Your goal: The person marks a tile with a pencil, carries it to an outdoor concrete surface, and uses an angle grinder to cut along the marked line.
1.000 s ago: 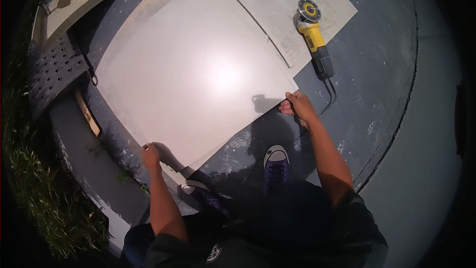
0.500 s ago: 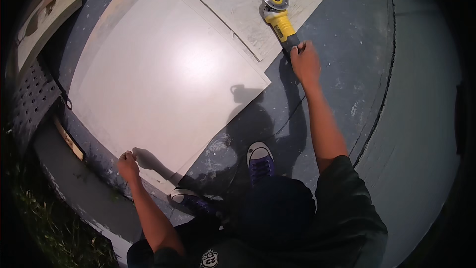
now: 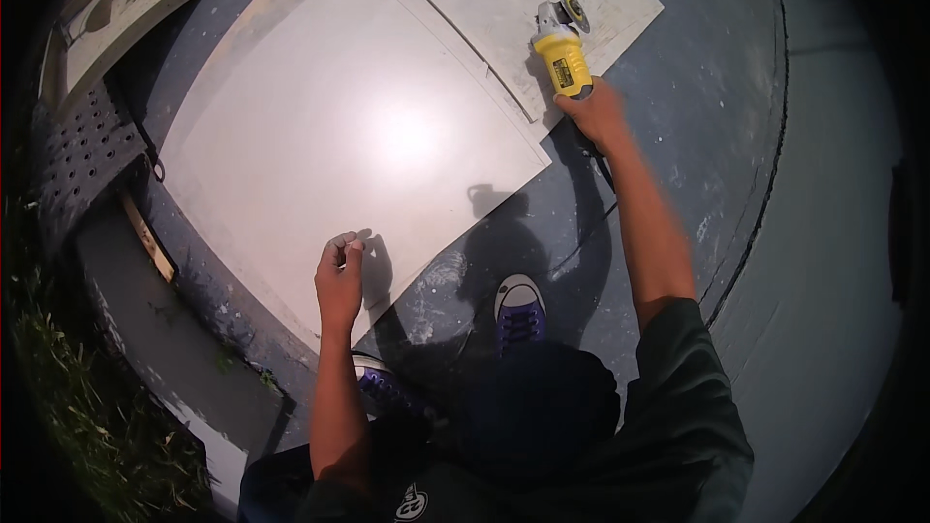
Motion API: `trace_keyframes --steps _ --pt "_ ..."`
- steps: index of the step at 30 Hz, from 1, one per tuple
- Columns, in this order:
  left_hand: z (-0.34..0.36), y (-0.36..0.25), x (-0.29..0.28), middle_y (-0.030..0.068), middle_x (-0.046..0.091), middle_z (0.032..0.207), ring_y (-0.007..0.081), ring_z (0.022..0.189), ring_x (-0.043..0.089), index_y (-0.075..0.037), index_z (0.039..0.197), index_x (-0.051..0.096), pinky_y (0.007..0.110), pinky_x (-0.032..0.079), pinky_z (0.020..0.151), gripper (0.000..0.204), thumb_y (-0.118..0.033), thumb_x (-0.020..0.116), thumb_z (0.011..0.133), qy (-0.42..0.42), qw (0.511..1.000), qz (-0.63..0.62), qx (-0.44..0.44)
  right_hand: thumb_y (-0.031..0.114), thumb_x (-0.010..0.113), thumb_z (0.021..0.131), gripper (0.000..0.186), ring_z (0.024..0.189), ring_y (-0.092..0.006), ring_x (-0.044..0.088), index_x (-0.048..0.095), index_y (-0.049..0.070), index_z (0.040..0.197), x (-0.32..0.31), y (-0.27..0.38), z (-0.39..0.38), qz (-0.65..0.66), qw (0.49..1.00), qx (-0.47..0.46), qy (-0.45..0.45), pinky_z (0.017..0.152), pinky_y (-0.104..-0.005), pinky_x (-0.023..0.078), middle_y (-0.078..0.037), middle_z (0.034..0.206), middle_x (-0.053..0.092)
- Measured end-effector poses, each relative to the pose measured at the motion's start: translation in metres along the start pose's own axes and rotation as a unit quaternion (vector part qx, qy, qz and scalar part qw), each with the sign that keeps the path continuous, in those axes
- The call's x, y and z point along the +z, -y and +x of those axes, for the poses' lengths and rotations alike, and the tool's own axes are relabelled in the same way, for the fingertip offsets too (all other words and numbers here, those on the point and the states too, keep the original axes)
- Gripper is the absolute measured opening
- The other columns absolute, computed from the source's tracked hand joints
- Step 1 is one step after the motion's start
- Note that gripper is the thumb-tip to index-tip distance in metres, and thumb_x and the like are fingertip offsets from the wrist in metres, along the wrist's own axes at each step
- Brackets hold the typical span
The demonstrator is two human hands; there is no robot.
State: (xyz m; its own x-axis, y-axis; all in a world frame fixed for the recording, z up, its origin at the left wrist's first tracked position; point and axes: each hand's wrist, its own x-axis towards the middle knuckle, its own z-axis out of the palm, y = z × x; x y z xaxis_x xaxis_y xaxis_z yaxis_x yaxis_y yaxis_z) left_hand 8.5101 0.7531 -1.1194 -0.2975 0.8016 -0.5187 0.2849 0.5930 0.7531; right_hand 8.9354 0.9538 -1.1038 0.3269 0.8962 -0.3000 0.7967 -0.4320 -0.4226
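My right hand is wrapped round the rear grip of a yellow and black angle grinder. The grinder is lifted, its disc turned nearly edge-on toward the right, over the far right part of a pale board. A dark cord trails from behind my right hand. My left hand hovers over the near corner of the large pale sheet, fingers curled toward the thumb. Whether something small sits between those fingertips cannot be made out. A long dark slit runs across the pale sheet material.
Grey, paint-specked floor surrounds the sheet, with a long crack along the right. My purple shoes stand at the sheet's near edge. On the left are a perforated metal plate, wooden pieces, a raised ledge and grass.
My left hand has moved right and farther out, over the sheet's corner. The grinder has rolled in my right hand, its disc going from face-up to nearly edge-on.
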Motion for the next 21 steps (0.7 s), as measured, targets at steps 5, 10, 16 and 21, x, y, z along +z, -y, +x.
trace_keyframes --steps 5,10,16,21 --pt "-0.059 -0.087 0.091 0.0175 0.048 0.143 0.0266 0.137 0.045 0.001 0.153 0.030 0.037 0.035 0.115 0.068 -0.044 0.047 0.106 0.242 0.952 -0.185 0.039 0.031 0.081 0.076 0.056 0.088 -0.0250 0.070 0.061 -0.002 0.117 -0.003 0.054 -0.144 0.260 0.957 -0.057 0.117 0.081 -0.0378 0.054 -0.017 0.099 0.072" --pt "-0.082 -0.109 0.110 0.0163 0.048 0.136 0.0261 0.128 0.051 -0.002 0.146 0.032 0.039 0.043 0.107 0.061 -0.043 0.050 0.105 0.078 0.928 -0.359 0.064 0.014 0.068 0.084 0.066 0.133 -0.0357 0.042 0.043 -0.001 0.143 0.045 0.088 -0.221 0.236 0.924 -0.261 0.151 0.111 -0.0438 0.035 -0.021 0.138 0.047" --pt "-0.067 -0.086 0.078 0.0059 0.063 0.101 0.0148 0.089 0.064 -0.002 0.116 0.057 0.031 0.055 0.080 0.033 -0.027 0.066 0.098 -0.061 0.909 -0.413 0.006 0.016 0.061 0.090 0.063 0.135 -0.0302 0.041 0.041 0.000 0.148 0.081 0.097 -0.221 0.400 0.794 -0.275 0.365 0.115 -0.0407 0.031 -0.017 0.141 0.045" --pt "-0.063 -0.060 0.052 0.0080 0.063 0.088 0.0162 0.077 0.064 -0.002 0.113 0.058 0.031 0.055 0.069 0.037 -0.029 0.070 0.092 -0.051 0.933 -0.350 -0.069 0.026 0.053 0.100 0.038 0.097 -0.0253 0.069 0.055 -0.006 0.118 0.109 0.081 -0.192 0.466 0.805 0.054 0.364 0.086 -0.0349 0.057 -0.019 0.107 0.065"
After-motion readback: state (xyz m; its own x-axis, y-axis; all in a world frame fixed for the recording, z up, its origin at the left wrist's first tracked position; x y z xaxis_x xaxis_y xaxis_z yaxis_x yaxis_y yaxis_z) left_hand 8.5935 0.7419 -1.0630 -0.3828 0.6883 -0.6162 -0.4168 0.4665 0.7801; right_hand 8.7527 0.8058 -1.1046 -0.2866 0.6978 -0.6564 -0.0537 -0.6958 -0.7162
